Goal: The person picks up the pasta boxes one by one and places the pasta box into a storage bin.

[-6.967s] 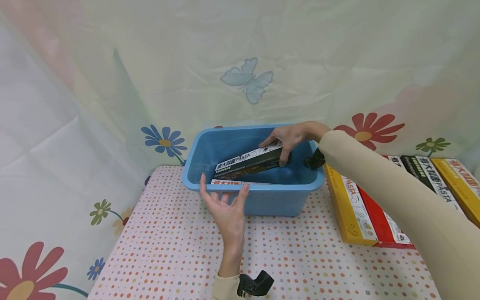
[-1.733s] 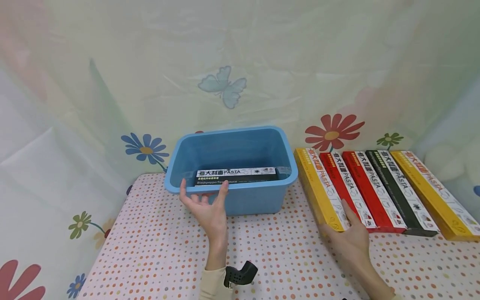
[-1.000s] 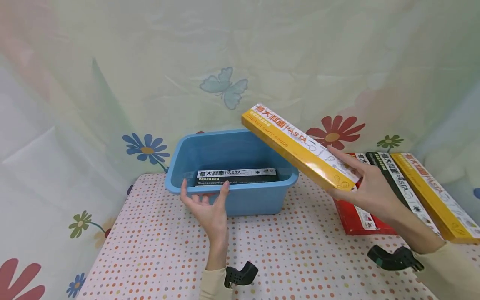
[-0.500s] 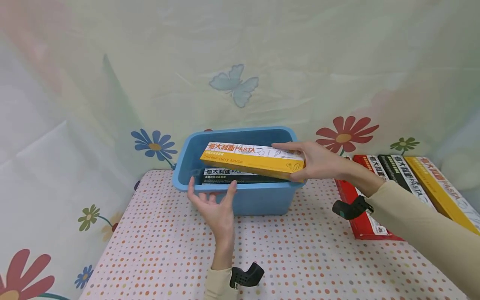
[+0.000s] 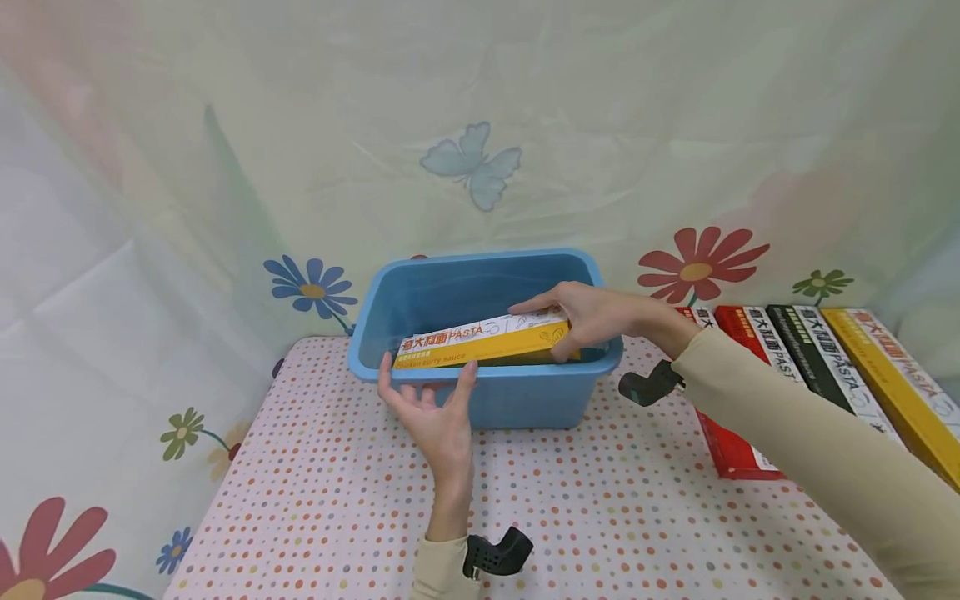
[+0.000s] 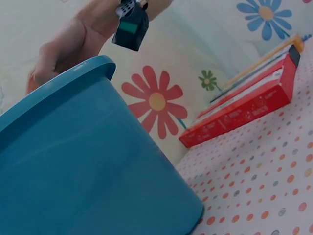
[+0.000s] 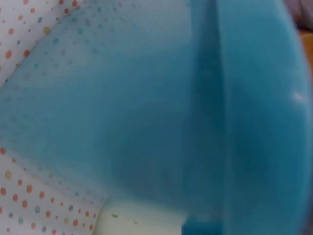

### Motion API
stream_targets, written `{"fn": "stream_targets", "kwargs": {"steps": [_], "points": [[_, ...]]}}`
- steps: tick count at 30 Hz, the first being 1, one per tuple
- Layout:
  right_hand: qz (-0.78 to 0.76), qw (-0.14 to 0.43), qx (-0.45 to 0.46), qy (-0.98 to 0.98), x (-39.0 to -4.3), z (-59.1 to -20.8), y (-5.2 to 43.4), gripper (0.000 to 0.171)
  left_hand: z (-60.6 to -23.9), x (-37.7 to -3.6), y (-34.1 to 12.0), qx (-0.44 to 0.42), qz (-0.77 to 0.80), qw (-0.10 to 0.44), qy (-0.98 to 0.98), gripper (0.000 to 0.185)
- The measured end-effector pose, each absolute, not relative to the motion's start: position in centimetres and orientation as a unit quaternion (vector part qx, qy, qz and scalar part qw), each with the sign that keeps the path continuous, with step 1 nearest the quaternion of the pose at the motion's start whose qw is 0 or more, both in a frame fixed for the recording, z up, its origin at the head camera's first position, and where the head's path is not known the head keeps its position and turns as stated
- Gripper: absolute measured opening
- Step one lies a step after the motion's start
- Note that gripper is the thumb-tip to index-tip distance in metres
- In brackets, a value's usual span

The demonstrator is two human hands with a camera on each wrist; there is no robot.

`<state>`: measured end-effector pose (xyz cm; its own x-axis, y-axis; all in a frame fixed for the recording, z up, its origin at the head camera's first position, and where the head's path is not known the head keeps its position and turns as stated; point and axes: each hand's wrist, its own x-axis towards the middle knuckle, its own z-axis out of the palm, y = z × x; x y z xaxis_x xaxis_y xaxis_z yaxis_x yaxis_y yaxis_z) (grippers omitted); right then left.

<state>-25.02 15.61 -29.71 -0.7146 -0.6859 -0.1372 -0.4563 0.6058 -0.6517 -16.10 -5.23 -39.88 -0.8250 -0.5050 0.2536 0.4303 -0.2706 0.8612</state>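
A blue plastic bin [image 5: 525,398] stands at the back of the dotted table. My right hand [image 5: 581,321] grips the right end of a yellow pasta box [image 5: 480,343] and holds it tilted inside the bin, its left end near the front rim. My left hand [image 5: 435,408] rests open against the bin's front wall, fingers pointing up at the rim. The left wrist view shows the bin's outer wall [image 6: 83,161] close up and my right hand [image 6: 68,46] above its rim. Only blurred blue bin wall [image 7: 156,112] fills the right wrist view.
Right of the bin, several pasta boxes lie side by side: two red [image 5: 731,421], one black [image 5: 821,354] and one yellow [image 5: 896,387]. The red boxes [image 6: 244,110] also appear in the left wrist view. A flowered cloth hangs behind; the table [image 5: 600,517] has bare room in front.
My right hand has lowered the yellow pasta box from above the rim down into the bin. The left hand has stayed at the bin's front wall.
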Motion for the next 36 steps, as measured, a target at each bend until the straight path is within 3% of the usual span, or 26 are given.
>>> {"fn": "stream_targets", "kwargs": {"steps": [16,36], "points": [[-0.326,0.241,-0.328,0.853,-26.8,-30.7,15.3,0.078,-39.8,-16.0,-5.3,0.034,-0.795,0.302,-0.526,0.096],[-0.314,0.261,-0.312,0.858,-27.6,-31.2,16.0,0.082,-40.1,-16.2,-5.2,0.026,-0.799,0.294,-0.523,0.097]]}}
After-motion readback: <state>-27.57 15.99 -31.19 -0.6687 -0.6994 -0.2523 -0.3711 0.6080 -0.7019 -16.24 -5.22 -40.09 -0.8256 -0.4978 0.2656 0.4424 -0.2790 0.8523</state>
